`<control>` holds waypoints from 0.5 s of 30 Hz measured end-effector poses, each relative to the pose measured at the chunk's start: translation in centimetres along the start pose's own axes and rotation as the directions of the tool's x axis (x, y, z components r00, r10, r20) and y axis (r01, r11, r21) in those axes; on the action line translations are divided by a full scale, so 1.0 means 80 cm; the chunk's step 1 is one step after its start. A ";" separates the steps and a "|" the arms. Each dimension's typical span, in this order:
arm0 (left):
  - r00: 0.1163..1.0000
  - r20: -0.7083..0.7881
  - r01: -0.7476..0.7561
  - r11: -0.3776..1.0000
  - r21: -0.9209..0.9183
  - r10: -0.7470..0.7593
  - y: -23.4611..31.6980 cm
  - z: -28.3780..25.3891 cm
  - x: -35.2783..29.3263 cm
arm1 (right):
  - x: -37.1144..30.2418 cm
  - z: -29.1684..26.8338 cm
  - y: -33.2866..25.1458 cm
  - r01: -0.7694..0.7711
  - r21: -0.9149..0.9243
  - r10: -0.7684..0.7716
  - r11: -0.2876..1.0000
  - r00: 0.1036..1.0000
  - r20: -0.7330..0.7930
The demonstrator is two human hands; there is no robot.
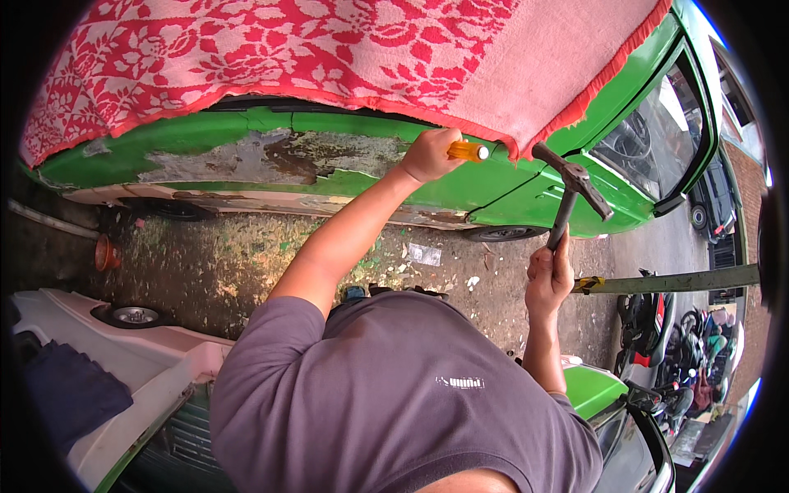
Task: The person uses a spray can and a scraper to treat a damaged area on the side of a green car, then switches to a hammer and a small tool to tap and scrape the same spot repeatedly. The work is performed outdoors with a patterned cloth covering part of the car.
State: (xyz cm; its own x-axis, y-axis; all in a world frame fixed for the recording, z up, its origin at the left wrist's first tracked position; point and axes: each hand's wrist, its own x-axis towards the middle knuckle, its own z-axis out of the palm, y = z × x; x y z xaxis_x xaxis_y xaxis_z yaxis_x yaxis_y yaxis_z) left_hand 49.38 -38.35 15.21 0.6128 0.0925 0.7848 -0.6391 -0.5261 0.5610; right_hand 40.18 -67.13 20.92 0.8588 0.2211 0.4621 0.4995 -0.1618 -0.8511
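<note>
My left hand (431, 154) is closed around a tool with a translucent yellow handle (468, 151). The handle's butt points to the right, and the tool's other end is hidden behind my hand. This fist is up against the green car's side (362, 187), where paint has peeled down to grey and brown patches. In my right hand (549, 279) is a hammer (565, 197), gripped low on its grey handle. The hammer's metal head is raised, just right of the yellow handle and apart from it. A red and pink floral cloth (329, 57) covers the car's upper part.
Behind me at the lower left stands a pale pink car body (131, 337) with a dark cloth (74, 394) on it. A pole (674, 281) juts in from the right. Paint flakes litter the ground (238, 255). Motorcycles (682, 345) are parked farther right.
</note>
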 end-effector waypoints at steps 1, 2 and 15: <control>1.000 0.008 0.017 1.000 0.007 -0.017 -0.001 0.002 -0.001 | 0.001 0.004 0.004 0.036 -0.119 -0.027 0.992 0.997 0.071; 0.999 0.016 0.034 0.999 0.014 -0.034 -0.002 0.003 -0.002 | 0.006 0.011 0.011 0.079 -0.232 -0.046 0.969 0.988 0.145; 0.998 -0.051 0.042 0.999 0.030 -0.040 -0.010 -0.001 -0.008 | 0.020 0.008 0.005 -0.018 -0.050 0.022 0.999 0.997 0.076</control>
State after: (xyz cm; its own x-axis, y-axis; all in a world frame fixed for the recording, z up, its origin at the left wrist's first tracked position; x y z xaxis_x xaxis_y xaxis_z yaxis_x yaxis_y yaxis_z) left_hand 49.43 -37.96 14.27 0.6138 0.1565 0.7738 -0.5987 -0.5467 0.5854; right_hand 41.68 -66.21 21.12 0.8584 0.2899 0.4232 0.4891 -0.2141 -0.8455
